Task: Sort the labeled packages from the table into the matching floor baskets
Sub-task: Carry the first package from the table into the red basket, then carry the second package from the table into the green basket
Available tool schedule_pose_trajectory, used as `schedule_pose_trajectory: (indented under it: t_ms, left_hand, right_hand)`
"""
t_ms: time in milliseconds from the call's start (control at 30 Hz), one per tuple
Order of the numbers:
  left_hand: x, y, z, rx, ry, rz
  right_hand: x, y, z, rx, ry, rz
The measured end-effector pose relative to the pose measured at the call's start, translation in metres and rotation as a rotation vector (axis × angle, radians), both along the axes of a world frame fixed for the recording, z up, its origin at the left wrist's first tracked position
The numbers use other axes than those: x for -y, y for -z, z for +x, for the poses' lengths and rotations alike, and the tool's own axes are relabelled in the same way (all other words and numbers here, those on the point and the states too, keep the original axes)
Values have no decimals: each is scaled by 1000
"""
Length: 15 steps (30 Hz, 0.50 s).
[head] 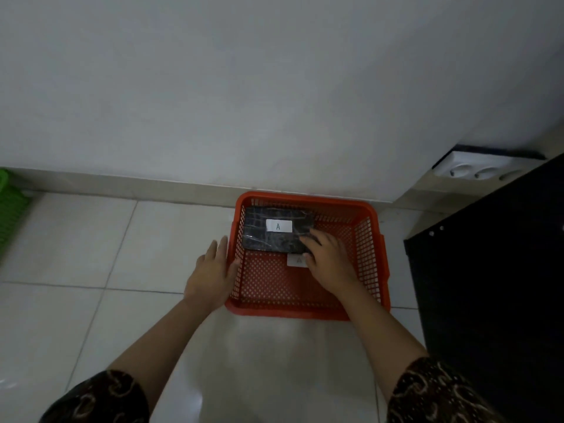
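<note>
The red perforated basket (308,309) sits on the tiled floor against the wall's skirting, beside a dark table (494,270). Inside it, at the far left corner, lies the black wrapped package (259,236) with its "A" label (278,226) facing up; it seems to match the basket's own "A" tag (297,260). The right hand (331,261), fingers loosely curled, touches the package's near right corner, likely setting it down. The left hand (212,274) is spread flat against the basket's left wall, probably steadying it. A green basket (9,209) stands well apart at left.
</note>
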<state>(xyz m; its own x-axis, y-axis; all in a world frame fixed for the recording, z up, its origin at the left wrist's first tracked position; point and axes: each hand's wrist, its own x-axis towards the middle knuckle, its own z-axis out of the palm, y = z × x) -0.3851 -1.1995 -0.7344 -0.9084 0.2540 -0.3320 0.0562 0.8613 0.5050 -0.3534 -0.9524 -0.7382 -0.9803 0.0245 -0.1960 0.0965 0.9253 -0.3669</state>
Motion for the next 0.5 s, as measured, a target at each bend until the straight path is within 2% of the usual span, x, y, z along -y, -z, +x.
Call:
schedule_pose_trajectory:
  t_ms: [67,133,233,400,500]
  left_hand:
    - [1,-45,5,104,33,-190]
    - [3,-102,13,115,90,-224]
    - [10,-192,25,138,132,-219]
    - [17,-366,53,368,326,-94]
    - [12,-478,70,322,399,-32]
  right_hand:
    - [6,-45,11,6,14,-72]
    - [16,-102,26,87,39,-108]
    - [27,-190,45,193,30,-132]
    - [37,-357,78,280,115,-306]
    - [38,-467,102,223,212,-407]
